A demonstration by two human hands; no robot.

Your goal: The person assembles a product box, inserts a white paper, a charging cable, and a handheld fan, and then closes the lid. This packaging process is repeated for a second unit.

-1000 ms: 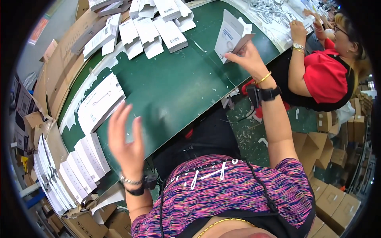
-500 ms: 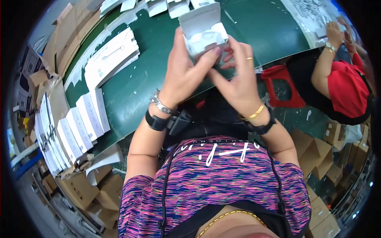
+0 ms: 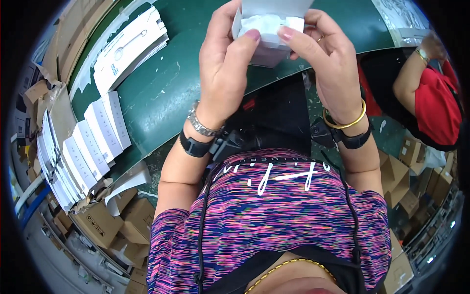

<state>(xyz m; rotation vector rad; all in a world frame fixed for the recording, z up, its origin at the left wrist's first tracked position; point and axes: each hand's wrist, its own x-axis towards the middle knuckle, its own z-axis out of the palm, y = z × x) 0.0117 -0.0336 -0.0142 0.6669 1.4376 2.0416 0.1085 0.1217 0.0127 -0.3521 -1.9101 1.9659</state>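
Note:
A small white carton (image 3: 269,57) stands at the near edge of the green table, its lid flap raised at the far side. White wrapped contents (image 3: 262,24) fill its opening; what is inside the wrapping cannot be made out. My left hand (image 3: 223,63) grips the carton's left side, thumb on the front rim by the contents. On the other side my right hand (image 3: 333,61) closes round the right wall, its thumb pressing at the top edge. The fingers behind the carton are partly hidden.
Left on the green table (image 3: 152,105) lies a stack of flat printed white cartons (image 3: 129,49). Rows of folded white cartons (image 3: 98,132) stand nearer. Brown cardboard boxes (image 3: 100,223) sit below the table. At right, a co-worker in a red sleeve (image 3: 435,108) works beside the table.
The right hand has come from beside the carton to grip its right side, thumb now on the rim. In the picture, carton and hands sit higher and a little further right.

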